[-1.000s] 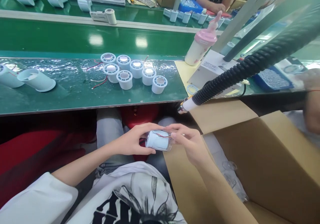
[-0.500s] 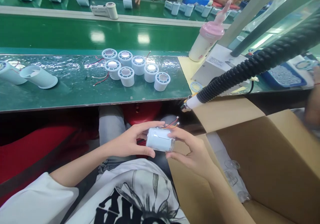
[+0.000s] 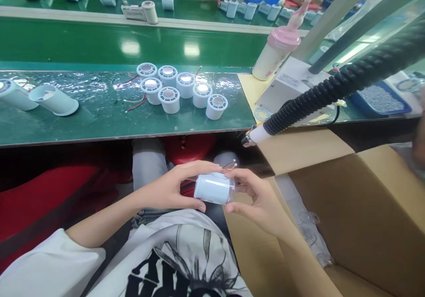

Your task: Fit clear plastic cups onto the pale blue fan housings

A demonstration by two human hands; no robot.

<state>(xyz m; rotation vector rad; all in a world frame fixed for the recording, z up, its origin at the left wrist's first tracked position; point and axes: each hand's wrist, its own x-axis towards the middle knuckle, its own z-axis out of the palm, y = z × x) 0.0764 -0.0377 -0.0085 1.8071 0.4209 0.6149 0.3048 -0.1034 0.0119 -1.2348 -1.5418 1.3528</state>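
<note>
Over the lap, a pale blue cylinder [image 3: 213,188] lies on its side between both hands. The left hand [image 3: 169,190] grips its left end, thumb under and fingers over; the right hand [image 3: 257,197] clasps the clear right end, where thin red wires [image 3: 229,166] stick out. An open cardboard box [image 3: 352,208] stands just right. Farther off, seven similar white parts [image 3: 181,91] cluster on the green surface [image 3: 99,124].

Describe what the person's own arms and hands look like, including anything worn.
Both hands are bare: no gloves, rings or watch show on the left hand or right hand. The left arm ends in a loose white short sleeve; the forearms are uncovered. No right sleeve is in view.
</note>
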